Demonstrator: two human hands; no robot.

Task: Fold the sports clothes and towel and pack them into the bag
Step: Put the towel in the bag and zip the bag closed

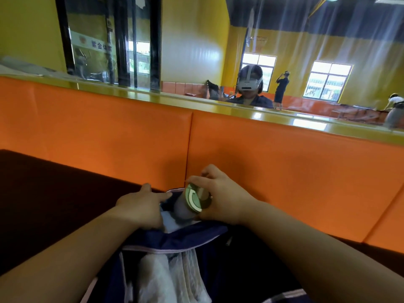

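A dark navy bag (192, 239) with pale pink zip trim lies in front of me on a dark seat. My right hand (223, 197) grips a grey bottle with a green and gold lid (196, 199), whose lower part sits in the bag's far end. My left hand (142, 206) rests on the bag's far left rim, index finger stretched toward the bottle, other fingers curled over the fabric edge. White folded cloth (166, 278) shows inside a mesh pocket at the near end. A pale blue fabric (169, 219) shows under the bottle.
An orange padded backrest (262, 167) rises right behind the bag, topped by a yellow ledge (153, 97) and a wall mirror. The dark brown seat (43, 204) stretches to the left. The mirror shows a person with a headset and people farther back.
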